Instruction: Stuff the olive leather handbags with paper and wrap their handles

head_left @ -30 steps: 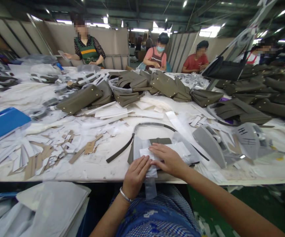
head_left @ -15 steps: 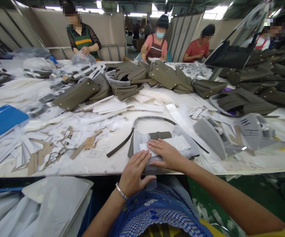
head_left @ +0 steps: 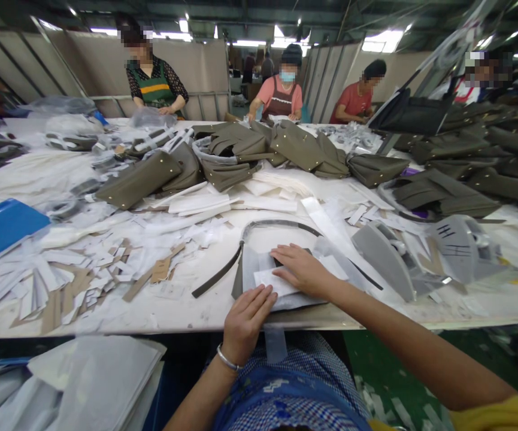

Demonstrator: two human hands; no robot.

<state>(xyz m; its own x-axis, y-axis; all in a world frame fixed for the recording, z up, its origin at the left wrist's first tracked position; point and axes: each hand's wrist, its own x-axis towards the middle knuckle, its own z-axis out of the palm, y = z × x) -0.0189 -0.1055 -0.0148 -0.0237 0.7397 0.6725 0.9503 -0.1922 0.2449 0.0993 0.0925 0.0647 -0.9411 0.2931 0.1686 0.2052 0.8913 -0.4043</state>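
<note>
In front of me at the table's near edge lies a dark olive bag (head_left: pixel 237 278), partly covered by white wrapping sheets (head_left: pixel 265 277). Its wrapped handle (head_left: pixel 281 224) arches away from me, and a loose dark strap end (head_left: pixel 216 272) stretches out to the left. My left hand (head_left: pixel 248 320) rests on the near left corner of the wrapping, fingers extended and close together. Flat across the middle of the bag, my right hand (head_left: pixel 301 269) presses with fingers stretched out. A clear strip (head_left: pixel 275 344) hangs over the table edge below. The bag's middle is hidden under the right hand.
Cardboard and paper strips (head_left: pixel 67 281) are scattered to the left, beside a blue sheet (head_left: pixel 7 230). Two grey tape dispensers (head_left: pixel 387 257) stand right. Olive bags (head_left: pixel 236 146) heap across the table. Several co-workers (head_left: pixel 281 96) work on the far side. White sheets (head_left: pixel 92 383) are stacked lower left.
My right hand has shifted up and slightly right across the bag. My left hand stays near the wrapping's near left edge, its thumb now tucked in. The view has tilted slightly upward.
</note>
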